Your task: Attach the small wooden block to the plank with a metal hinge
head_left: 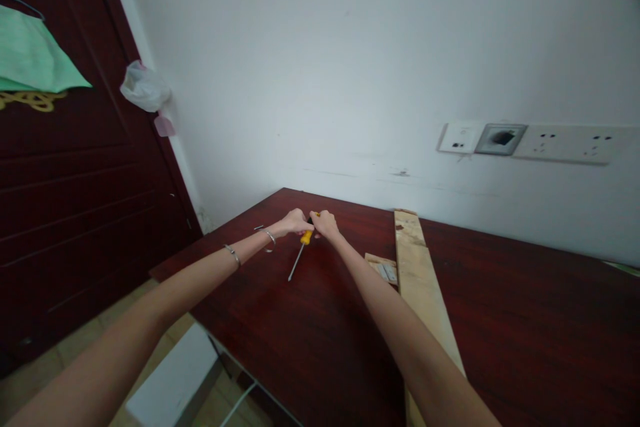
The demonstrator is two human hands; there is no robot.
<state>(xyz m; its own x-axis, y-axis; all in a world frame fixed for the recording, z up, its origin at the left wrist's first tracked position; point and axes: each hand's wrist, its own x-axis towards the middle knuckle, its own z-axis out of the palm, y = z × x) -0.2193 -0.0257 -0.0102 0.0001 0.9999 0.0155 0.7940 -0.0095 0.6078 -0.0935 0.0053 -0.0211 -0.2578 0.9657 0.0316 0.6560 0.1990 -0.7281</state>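
Over the far left part of the dark red table (pixel 320 320), my two hands meet on a screwdriver (pixel 306 238) with a yellow and black handle. Its metal shaft slants down toward me and to the left. My left hand (pixel 296 221), with silver bracelets on its arm, is closed at the handle's left side. From the right, my right hand (pixel 326 223) has its fingers wrapped on the upper handle. The fingers cover much of the handle. A small thin metal piece (pixel 259 227) lies on the table just left of my left hand.
A long wooden board (pixel 423 273) lies on the table right of my hands, with a smaller piece of wood (pixel 383 268) holding pale metal parts beside it. Behind stands a white wall with sockets (pixel 545 142). A white box (pixel 173 380) is on the floor at left.
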